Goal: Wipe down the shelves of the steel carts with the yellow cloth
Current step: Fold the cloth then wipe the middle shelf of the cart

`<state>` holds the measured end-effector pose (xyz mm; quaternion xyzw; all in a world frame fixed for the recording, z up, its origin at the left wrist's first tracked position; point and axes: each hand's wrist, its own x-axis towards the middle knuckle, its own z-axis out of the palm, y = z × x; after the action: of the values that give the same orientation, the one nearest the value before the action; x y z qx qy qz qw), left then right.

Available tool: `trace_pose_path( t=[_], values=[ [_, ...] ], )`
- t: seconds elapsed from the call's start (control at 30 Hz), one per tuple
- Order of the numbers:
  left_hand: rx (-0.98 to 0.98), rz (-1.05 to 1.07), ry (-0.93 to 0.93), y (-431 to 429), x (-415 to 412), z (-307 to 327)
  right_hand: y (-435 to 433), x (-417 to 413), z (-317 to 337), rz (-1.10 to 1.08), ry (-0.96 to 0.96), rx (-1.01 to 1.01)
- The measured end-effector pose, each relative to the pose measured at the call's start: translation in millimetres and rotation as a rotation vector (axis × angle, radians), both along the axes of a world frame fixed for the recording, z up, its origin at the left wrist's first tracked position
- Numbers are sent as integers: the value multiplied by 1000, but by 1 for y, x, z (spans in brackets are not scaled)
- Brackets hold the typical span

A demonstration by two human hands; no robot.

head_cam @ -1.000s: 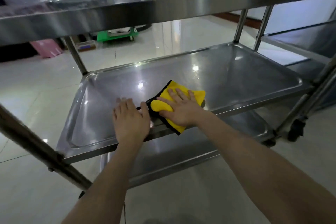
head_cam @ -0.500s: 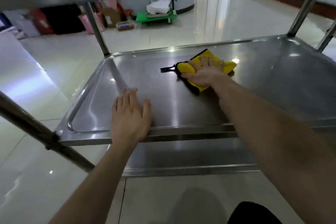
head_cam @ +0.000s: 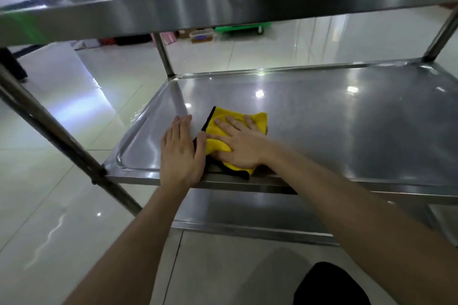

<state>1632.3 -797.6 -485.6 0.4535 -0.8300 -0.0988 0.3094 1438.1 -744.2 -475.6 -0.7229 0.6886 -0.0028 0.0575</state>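
One yellow cloth [head_cam: 236, 129] under my right hand [head_cam: 239, 146], and it should handle light, soft and floppy, w/ nothing stiff to pinch, so best hold is a flat palm on its middle, fingers spread, pressing down so it drags w/ me instead of bunching. Steel looks slick, so I judge it'll glide easy but could slip out if pressure drops. Looks: bright yellow, black edging, folded and a bit rumpled, one corner hanging over the near rim. It lies on the middle shelf [head_cam: 334, 131] of the cart, toward the shelf's near-left part. My right hand is spread flat on the cloth, not closed round it. Left hand [head_cam: 182, 153] lies open and flat on the shelf just beside the cloth, thumb touching its black edge, holding nothing.
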Motion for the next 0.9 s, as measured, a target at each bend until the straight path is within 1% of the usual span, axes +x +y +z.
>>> trace_pose_path(
  t=[0.1, 0.17, 0.27, 0.33, 0.37, 0.43, 0.53, 0.57, 0.63, 0.73, 0.8, 0.9],
  values=[
    [29, -9, -74, -6, 2, -3, 44, -27, 2, -33, -53, -15],
    [22, -24, -111, -10, 2, -4, 76, -62, 4, -103, -73, -17],
    [-40, -19, -148, -7, 1, -3, 122, -117, 4, -319, -76, -5],
    [-79, -21, -124, 6, -12, 2, 138, -130, -1, -471, -76, -6],
    [-82, -35, -95, 16, -27, 6, 139, -129, -3, -511, -74, -14],
    [-79, -98, -32, 42, -69, 17, 134, -121, -6, -530, -66, -31],
    [-32, -180, 26, 84, -129, 25, 130, -119, -5, -501, -67, -55],
    [-29, -192, 9, 93, -142, 23, 131, -122, -5, -490, -68, -56],
    [-39, -198, -91, 101, -153, 9, 134, -130, -7, -460, -66, -58],
    [77, -150, -168, 94, -155, -4, 128, -160, -10, -436, -62, -75],
    [95, -155, -216, 93, -155, -6, 125, -199, -7, -493, -76, -47],
    [124, -183, -198, 96, -154, -4, 124, -267, -3, -679, -77, -19]
  ],
)
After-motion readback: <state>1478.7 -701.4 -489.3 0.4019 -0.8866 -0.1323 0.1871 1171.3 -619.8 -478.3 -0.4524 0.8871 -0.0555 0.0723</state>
